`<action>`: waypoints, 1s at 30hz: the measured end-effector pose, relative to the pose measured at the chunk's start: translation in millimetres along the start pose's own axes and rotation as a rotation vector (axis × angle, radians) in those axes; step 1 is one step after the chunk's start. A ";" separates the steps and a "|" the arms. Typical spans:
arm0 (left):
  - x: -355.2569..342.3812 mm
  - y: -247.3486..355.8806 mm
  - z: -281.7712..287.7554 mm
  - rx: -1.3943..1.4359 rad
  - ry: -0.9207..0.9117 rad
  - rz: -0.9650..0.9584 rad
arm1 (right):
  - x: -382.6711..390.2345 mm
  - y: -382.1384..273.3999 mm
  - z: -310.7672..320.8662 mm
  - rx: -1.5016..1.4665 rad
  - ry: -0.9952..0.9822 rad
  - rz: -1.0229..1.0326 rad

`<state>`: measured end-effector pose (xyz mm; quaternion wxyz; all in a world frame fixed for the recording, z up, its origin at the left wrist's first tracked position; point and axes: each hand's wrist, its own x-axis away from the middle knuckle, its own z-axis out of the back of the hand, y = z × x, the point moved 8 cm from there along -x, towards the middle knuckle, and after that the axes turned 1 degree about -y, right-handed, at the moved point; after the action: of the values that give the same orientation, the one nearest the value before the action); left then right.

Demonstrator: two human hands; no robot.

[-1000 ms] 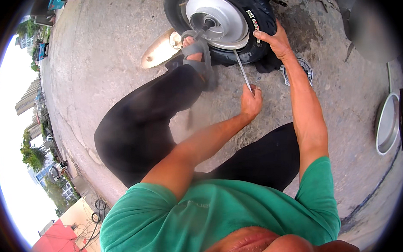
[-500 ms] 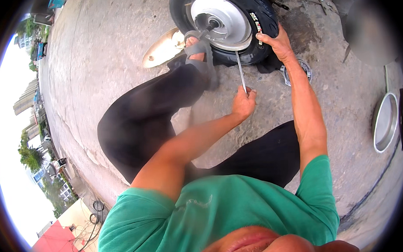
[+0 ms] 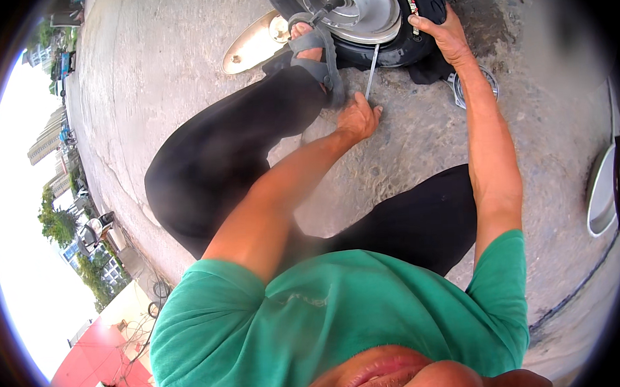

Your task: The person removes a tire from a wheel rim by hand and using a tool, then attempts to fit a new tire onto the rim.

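A wheel with a black tyre point(image 3: 414, 46) and a silver metal rim point(image 3: 376, 24) lies at the top of the head view, its upper part cut off. My left hand point(image 3: 360, 117) is closed round the near end of a thin metal tyre lever point(image 3: 373, 72). The lever's far end meets the gap between rim and tyre. With my right hand point(image 3: 448, 35) I grip the tyre's right side, thumb on the sidewall and fingers round the tread, partly hidden. My sandalled foot point(image 3: 312, 47) presses against the wheel's left side, by the axle point(image 3: 331, 3).
A cream-coloured oval cover point(image 3: 253, 42) lies left of the wheel on the concrete ground point(image 3: 149, 76). Beside my right forearm is a round metal part point(image 3: 473, 89). A metal basin point(image 3: 601, 193) stands at the far right. Loose cables point(image 3: 150, 315) hang at the lower left.
My left hand has swung the lever's near end to the left, so it now slants the other way. My right hand keeps its hold on the tyre. The whole view has shifted slightly.
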<state>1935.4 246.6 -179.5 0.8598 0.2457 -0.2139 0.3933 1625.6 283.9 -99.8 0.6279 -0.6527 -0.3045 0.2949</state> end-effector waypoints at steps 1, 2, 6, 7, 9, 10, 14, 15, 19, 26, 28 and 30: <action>-1.5 1.7 -0.7 -0.038 -0.032 0.003 | 0.9 -1.6 -0.5 -0.013 -0.006 -0.008; -3.8 4.6 0.5 -0.090 -0.068 -0.005 | 2.5 -8.4 2.2 -0.017 0.029 0.024; -9.6 15.4 2.1 -0.288 -0.196 -0.033 | 7.3 -20.9 9.2 -0.044 0.060 -0.043; -12.0 16.6 2.6 -0.332 -0.225 -0.036 | 7.4 -24.8 7.1 -0.084 0.063 -0.029; -20.9 4.2 -0.2 -0.426 -0.269 -0.132 | 0.9 -30.4 -4.5 -0.038 0.052 -0.044; -21.9 -5.2 -4.5 -0.467 -0.293 -0.167 | 0.1 -32.6 -10.0 -0.037 0.047 -0.047; -17.2 14.5 8.1 -0.200 -0.389 0.025 | 5.5 -22.9 -0.9 -0.062 0.037 -0.064; -20.2 17.8 13.7 -0.163 -0.329 0.053 | 1.6 -19.7 8.0 -0.069 0.042 -0.041; -14.0 -23.9 6.1 -0.037 -0.111 0.233 | 2.6 -13.2 -9.5 -0.029 0.048 0.001; 5.2 -38.3 9.4 0.219 0.122 0.398 | 0.0 -6.0 0.8 -0.137 0.022 -0.032; 9.5 -40.2 15.7 0.274 0.161 0.321 | 2.5 -17.7 9.2 -0.071 0.041 -0.013; 13.1 -45.8 11.5 0.244 0.153 0.297 | 5.1 -29.7 -9.2 -0.011 0.035 -0.014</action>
<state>1977.0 221.2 -174.7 0.7700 0.2833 -0.1326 0.5561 1635.1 282.7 -69.8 0.6317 -0.6590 -0.2995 0.2774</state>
